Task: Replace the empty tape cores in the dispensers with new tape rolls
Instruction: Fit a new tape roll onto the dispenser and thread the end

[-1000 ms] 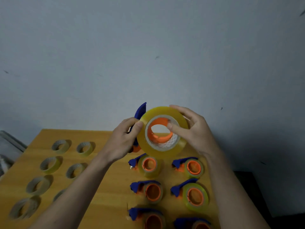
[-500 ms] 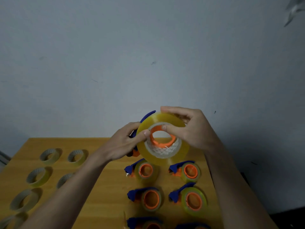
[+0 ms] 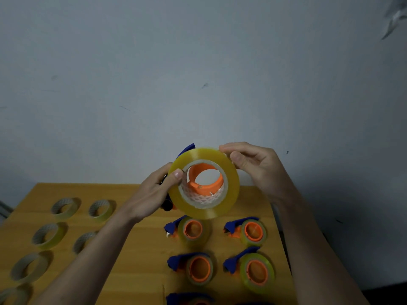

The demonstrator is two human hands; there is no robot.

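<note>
At mid-frame I hold a glossy yellow roll (image 3: 204, 183) above the wooden table (image 3: 141, 249), my left hand (image 3: 152, 194) gripping its left rim with the thumb on its face, my right hand (image 3: 253, 166) pinching the upper right edge. An orange ribbed hub (image 3: 207, 183) sits inside its core; blue-handled dispensers (image 3: 191, 230) lie lower right, empty cores (image 3: 65, 208) lower left.

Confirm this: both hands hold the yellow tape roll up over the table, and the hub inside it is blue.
Not quite. The head view shows the left hand and right hand holding the yellow tape roll over the table, but the hub inside it is orange.
</note>
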